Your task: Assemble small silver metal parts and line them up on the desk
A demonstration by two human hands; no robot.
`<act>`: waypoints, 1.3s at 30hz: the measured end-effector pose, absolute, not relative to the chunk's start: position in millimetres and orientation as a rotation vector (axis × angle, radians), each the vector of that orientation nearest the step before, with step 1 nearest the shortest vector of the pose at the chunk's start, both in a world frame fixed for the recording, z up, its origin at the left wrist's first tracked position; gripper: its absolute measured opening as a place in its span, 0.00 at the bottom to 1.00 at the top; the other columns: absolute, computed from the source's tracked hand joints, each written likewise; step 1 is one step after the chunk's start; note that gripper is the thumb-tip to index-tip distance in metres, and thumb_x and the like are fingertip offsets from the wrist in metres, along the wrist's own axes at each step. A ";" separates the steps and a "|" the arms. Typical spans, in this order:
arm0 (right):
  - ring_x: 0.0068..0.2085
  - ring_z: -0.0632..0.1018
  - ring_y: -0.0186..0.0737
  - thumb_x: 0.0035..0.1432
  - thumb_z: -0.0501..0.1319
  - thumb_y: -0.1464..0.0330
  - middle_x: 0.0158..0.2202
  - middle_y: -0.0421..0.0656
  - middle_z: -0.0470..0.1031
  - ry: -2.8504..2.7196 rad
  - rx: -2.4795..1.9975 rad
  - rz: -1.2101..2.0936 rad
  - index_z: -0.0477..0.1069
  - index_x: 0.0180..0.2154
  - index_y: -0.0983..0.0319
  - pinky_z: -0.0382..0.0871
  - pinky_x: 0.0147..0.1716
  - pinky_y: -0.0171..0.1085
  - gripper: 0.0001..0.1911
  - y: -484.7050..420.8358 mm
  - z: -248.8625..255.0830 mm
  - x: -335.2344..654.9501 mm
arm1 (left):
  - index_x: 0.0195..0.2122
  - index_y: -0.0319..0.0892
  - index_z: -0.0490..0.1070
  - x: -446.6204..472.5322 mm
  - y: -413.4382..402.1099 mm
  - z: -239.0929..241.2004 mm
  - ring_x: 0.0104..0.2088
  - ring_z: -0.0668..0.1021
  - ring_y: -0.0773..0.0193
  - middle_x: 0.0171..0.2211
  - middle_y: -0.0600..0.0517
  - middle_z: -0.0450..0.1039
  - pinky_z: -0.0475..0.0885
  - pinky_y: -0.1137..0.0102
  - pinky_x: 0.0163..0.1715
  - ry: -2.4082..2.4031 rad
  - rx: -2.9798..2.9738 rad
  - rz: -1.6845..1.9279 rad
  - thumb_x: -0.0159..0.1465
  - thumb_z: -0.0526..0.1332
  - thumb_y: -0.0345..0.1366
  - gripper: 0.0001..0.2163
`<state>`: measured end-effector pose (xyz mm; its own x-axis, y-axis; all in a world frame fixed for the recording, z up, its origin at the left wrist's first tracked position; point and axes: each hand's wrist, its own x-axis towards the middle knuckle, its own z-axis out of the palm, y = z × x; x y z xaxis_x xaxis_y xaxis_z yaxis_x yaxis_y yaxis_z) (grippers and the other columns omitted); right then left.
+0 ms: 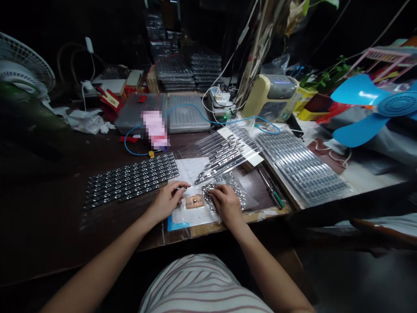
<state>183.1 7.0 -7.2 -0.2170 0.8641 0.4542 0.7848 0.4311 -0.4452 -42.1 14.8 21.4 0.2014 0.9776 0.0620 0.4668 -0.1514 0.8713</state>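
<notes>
My left hand (167,199) is closed in a pinch at the left of a small wooden block (194,201); a tiny dark piece shows at its fingertips, too small to name. On top of the block sits a small shiny metal part. My right hand (226,203) dips its bunched fingertips into a heap of small shiny metal parts (208,189) on clear plastic; what they pinch is hidden. Both hands rest over a white sheet (185,217). Left of them lie several dark strips (130,180) set with shiny metal pieces.
Behind the hands, clear trays hold strips with metal parts (221,156). More packed trays (302,167) lie at right, near a green pen (278,200). A blue-bladed fan (374,108), a phone (154,128) with a blue cable, and a white fan (24,65) stand around.
</notes>
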 end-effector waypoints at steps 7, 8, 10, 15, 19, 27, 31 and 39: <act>0.40 0.73 0.40 0.63 0.53 0.69 0.37 0.44 0.75 -1.940 -1.348 0.260 0.72 0.39 0.59 0.68 0.42 0.39 0.08 5.4 -9.3 185.3 | 0.38 0.41 0.75 -31.9 0.6 7.7 0.30 0.76 0.65 0.33 0.50 0.76 0.72 0.73 0.27 1.451 1.829 0.928 0.59 0.60 0.33 0.07; 0.40 0.74 0.40 0.63 0.53 0.69 0.37 0.44 0.75 -1.934 -1.339 0.274 0.72 0.39 0.59 0.68 0.42 0.39 0.08 5.5 -9.7 185.8 | 0.37 0.41 0.75 -29.7 -0.2 7.0 0.29 0.76 0.65 0.32 0.50 0.76 0.72 0.73 0.28 1.459 1.848 0.926 0.59 0.61 0.33 0.06; 0.40 0.74 0.40 0.63 0.53 0.70 0.37 0.44 0.75 -1.925 -1.326 0.292 0.72 0.39 0.59 0.68 0.42 0.39 0.09 6.1 -10.2 186.6 | 0.35 0.41 0.75 -26.3 -1.7 6.7 0.30 0.76 0.65 0.33 0.50 0.75 0.71 0.73 0.28 1.450 1.900 0.920 0.59 0.61 0.33 0.05; 0.41 0.74 0.40 0.62 0.54 0.71 0.39 0.45 0.73 -1.905 -1.309 0.318 0.73 0.42 0.59 0.69 0.42 0.39 0.10 8.1 -10.7 187.9 | 0.37 0.42 0.76 -22.1 -5.9 6.6 0.32 0.75 0.65 0.33 0.50 0.74 0.70 0.71 0.33 1.425 1.979 0.910 0.61 0.61 0.32 0.05; 0.40 0.75 0.39 0.62 0.56 0.70 0.37 0.44 0.75 -1.884 -1.284 0.356 0.73 0.41 0.59 0.70 0.41 0.38 0.08 8.4 -11.4 187.8 | 0.36 0.42 0.76 -21.0 -7.9 3.8 0.34 0.75 0.64 0.32 0.50 0.73 0.69 0.70 0.37 1.424 2.032 0.896 0.61 0.61 0.33 0.05; 0.40 0.75 0.39 0.62 0.56 0.70 0.38 0.43 0.76 -1.905 -1.254 0.347 0.74 0.39 0.59 0.70 0.42 0.38 0.08 8.8 -10.1 187.7 | 0.35 0.43 0.76 -18.5 -7.7 3.0 0.35 0.74 0.62 0.32 0.50 0.73 0.69 0.68 0.37 1.464 2.098 0.827 0.62 0.60 0.33 0.06; 0.37 0.76 0.38 0.62 0.58 0.67 0.34 0.42 0.77 -1.891 -1.268 0.364 0.74 0.36 0.58 0.68 0.39 0.37 0.06 6.4 -4.4 184.1 | 0.34 0.42 0.76 -20.1 -6.0 2.8 0.35 0.74 0.63 0.31 0.50 0.73 0.69 0.69 0.36 1.439 2.052 0.876 0.62 0.60 0.33 0.05; 0.37 0.71 0.38 0.57 0.64 0.64 0.35 0.40 0.75 -2.160 -1.300 0.279 0.76 0.34 0.55 0.57 0.36 0.38 0.04 0.5 0.4 147.7 | 0.33 0.40 0.76 -28.9 2.0 -4.2 0.35 0.76 0.63 0.33 0.49 0.75 0.70 0.71 0.33 1.448 1.822 1.087 0.60 0.61 0.33 0.05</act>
